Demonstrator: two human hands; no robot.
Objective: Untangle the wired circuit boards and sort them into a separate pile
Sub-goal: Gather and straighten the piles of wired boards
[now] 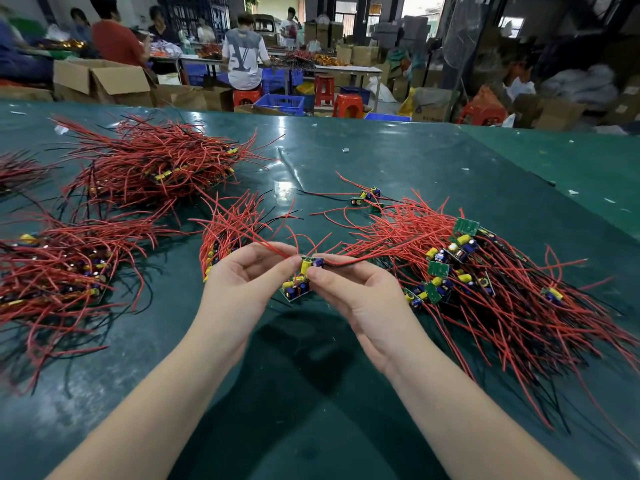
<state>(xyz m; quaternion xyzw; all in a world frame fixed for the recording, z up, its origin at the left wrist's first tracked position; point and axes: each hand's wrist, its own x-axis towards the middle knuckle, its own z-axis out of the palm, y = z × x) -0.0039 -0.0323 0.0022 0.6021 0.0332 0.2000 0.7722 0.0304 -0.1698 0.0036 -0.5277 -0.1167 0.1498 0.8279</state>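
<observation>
Both hands, left hand (242,282) and right hand (356,299), are raised over the desk (311,358); a light circuit board (308,266) is pinched by fingers. Rigid board edges should be gripped; springy red wires (363,258) snag.

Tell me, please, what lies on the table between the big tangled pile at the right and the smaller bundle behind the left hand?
In the head view, only the two hands, left and right, pinching small circuit boards with red wires; otherwise bare green table.

Large "LV" letters (grey on white) mark a worker's shirt (242,55).
</observation>
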